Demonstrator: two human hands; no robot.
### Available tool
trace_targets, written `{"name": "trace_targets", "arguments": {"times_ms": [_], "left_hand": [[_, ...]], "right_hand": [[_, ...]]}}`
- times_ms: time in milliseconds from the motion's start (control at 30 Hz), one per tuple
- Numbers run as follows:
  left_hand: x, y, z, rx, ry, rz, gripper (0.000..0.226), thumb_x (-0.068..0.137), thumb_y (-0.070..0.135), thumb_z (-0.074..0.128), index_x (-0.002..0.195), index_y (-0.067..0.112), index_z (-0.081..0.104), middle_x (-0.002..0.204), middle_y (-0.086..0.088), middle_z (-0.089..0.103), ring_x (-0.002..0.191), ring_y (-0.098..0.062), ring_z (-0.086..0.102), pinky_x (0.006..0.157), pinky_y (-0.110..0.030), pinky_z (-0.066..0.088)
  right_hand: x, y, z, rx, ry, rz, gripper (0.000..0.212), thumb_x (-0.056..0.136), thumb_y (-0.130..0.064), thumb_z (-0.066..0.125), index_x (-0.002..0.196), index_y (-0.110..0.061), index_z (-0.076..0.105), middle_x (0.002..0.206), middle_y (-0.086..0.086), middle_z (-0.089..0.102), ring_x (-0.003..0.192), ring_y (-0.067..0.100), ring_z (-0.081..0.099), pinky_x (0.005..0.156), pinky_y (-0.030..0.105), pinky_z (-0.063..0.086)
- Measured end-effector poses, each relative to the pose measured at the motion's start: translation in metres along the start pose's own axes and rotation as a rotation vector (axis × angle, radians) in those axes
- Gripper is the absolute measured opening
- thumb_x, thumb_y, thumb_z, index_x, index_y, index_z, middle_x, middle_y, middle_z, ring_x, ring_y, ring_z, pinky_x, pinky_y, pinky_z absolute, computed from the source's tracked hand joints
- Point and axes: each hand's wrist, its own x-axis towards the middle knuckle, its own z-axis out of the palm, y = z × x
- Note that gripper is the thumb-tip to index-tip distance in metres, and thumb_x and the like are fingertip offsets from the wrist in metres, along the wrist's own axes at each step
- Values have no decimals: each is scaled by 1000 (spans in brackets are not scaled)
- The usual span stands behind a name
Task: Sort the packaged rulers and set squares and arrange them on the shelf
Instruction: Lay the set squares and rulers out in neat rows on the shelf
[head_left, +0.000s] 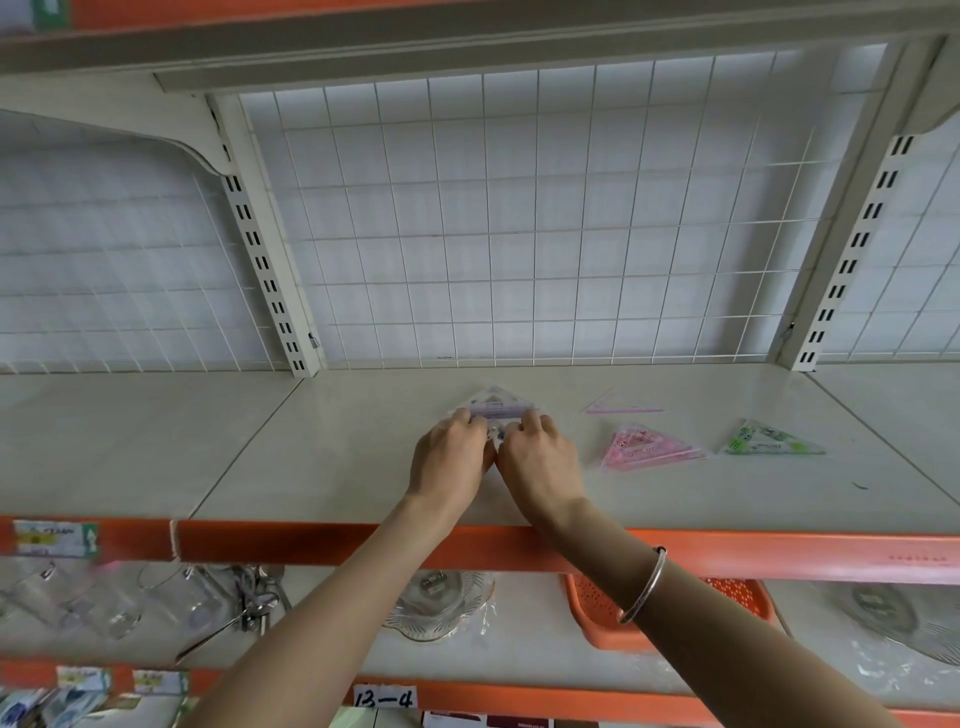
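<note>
Purple set square pack (493, 402) lies flat on the shelf (311, 441), a little back from its middle. I see its apex pointing away from me toward the wire grid back panel (519, 234). Its long edge runs left to right, roughly parallel to the orange front strip (291, 540).

My left hand (452, 452) grips the pack's left end and my right hand (540, 457) grips its right end. The fingers curl onto the wrapper and the two hands nearly touch at the thumbs. The pack is a clear sleeve with a violet band across it and some small print that I cannot read. Its near part is hidden under my fingers.

To the right, well apart from my hands, a pink set square pack (649, 447) lies flat. Behind that lies a thin pale pink triangle (618, 405), and further right a green set square pack (769, 439). Each has its apex pointing away from me too.

A silver bangle (644, 587) sits on my right forearm. On the lower shelf I make out glass mugs (104, 597), a glass dish (441, 603) and an orange basket (597, 618). A handwritten tag (384, 696) reads 13-4.
</note>
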Motion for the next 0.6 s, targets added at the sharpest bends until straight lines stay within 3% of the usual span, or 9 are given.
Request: {"name": "trace_targets", "arguments": {"times_ms": [167,233,300,367,433,600], "left_hand": [[2,2,-3,29,-23,-2,21,65,16,85,65,9,66,68,-7,62,56,-26,63,45,-30,46],[1,2,-4,-8,-20,6,13,80,19,73,82,6,68,86,-10,64,76,-28,66,60,-33,50],[0,0,-2,-48,17,-38,21,94,24,54,103,9,65,107,-7,61,97,-26,62,77,-31,46],[-1,-6,0,-137,43,-73,20,94,26,54,100,10,66,105,-6,61,95,-24,61,76,-29,44],[-3,-10,0,-251,55,-100,15,88,23,61,89,10,68,94,-5,65,86,-23,63,73,-29,45],[-4,-30,-3,-472,-35,-137,8,81,12,73,87,9,77,79,-4,74,72,-15,67,69,-29,54]], "right_hand": [[1,1,5,-6,8,-8,37,23,-5,88,45,-11,59,56,7,54,46,24,56,31,19,34],[3,3,9,29,53,0,38,23,-3,88,46,-11,58,56,8,55,47,25,57,31,20,35],[1,3,2,36,95,-9,33,36,-2,87,53,-8,61,63,11,57,55,28,59,37,25,41],[1,9,2,126,105,1,9,73,-6,72,76,-3,64,85,17,62,82,33,60,60,33,46],[1,18,2,225,118,31,15,91,-12,55,89,-1,65,97,18,61,93,34,56,72,35,40],[4,34,-5,421,28,104,13,85,-9,64,93,-5,73,89,15,70,83,29,63,72,33,47]]}}
